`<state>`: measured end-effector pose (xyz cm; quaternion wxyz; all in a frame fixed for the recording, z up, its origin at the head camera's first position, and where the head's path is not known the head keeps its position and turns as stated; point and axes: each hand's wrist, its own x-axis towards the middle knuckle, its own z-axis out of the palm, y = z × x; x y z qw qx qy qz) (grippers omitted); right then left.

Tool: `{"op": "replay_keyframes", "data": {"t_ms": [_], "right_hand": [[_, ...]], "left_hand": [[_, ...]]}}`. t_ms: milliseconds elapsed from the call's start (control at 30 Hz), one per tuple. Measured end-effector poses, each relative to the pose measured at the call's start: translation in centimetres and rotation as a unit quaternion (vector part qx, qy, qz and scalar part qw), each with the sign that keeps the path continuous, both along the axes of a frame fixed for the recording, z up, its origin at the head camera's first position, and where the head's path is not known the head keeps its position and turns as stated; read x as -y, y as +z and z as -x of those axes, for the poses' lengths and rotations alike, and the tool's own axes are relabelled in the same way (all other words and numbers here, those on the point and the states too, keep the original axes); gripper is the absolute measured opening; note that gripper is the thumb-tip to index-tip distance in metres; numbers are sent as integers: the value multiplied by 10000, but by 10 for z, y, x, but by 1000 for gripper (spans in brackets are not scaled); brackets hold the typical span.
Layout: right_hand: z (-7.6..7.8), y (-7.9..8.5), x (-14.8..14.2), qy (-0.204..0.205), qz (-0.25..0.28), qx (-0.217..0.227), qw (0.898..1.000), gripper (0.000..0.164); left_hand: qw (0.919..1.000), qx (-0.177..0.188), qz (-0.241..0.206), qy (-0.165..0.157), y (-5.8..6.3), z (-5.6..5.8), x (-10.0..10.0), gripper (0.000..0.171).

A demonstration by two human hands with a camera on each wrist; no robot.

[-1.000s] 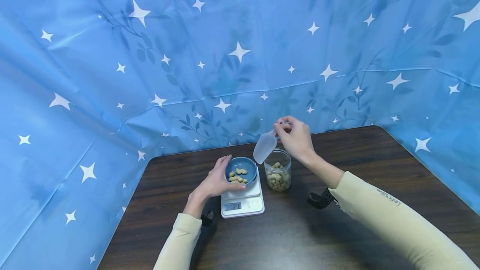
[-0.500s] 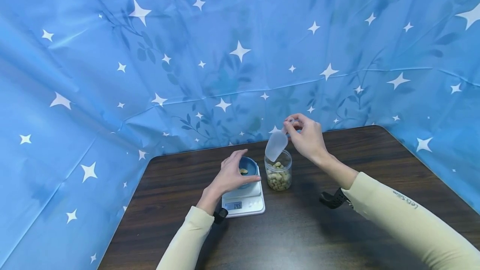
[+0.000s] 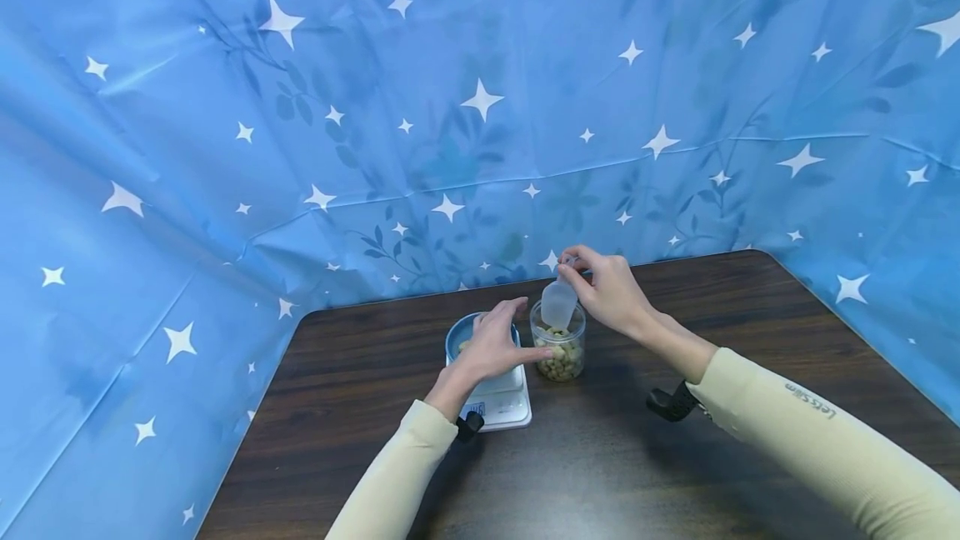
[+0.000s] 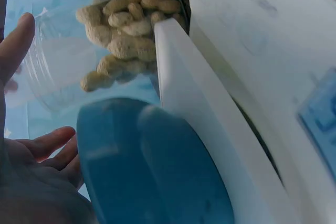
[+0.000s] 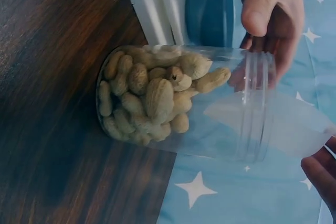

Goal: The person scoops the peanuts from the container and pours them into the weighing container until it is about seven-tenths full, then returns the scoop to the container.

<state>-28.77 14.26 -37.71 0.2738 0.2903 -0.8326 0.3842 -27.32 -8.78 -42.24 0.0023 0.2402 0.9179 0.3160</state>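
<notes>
The blue bowl (image 4: 152,166) is resting on the scale (image 3: 512,408); your left hand (image 3: 495,346) is covering much of its interior, and the display (image 4: 324,121) is appearing blurred. That hand is remaining unclasped, thumb and fingers apart, pointing toward the jar (image 5: 215,137); contact cannot be told. The jar is standing upright on the worktop (image 3: 637,457), containing peanuts (image 5: 152,98). Your right hand (image 3: 611,294) is pinching the scoop (image 3: 559,304) above, its blade sitting inside the jar mouth.
</notes>
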Motion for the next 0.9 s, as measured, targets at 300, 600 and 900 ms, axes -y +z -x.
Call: {"op": "replay_keyframes", "data": {"t_ms": [300, 600, 900], "right_hand": [[-1, -4, 1, 419, -534, -277, 9973, 9], [3, -12, 3, 685, -906, -494, 9923, 8], [4, -20, 4, 790, -1155, -155, 9900, 7]], "left_hand": [[9999, 49, -14, -149, -2, 6, -16, 93], [9998, -65, 141, -146, -4, 8, -20, 88], [9996, -30, 165, -210, -3, 10, -22, 83]]}}
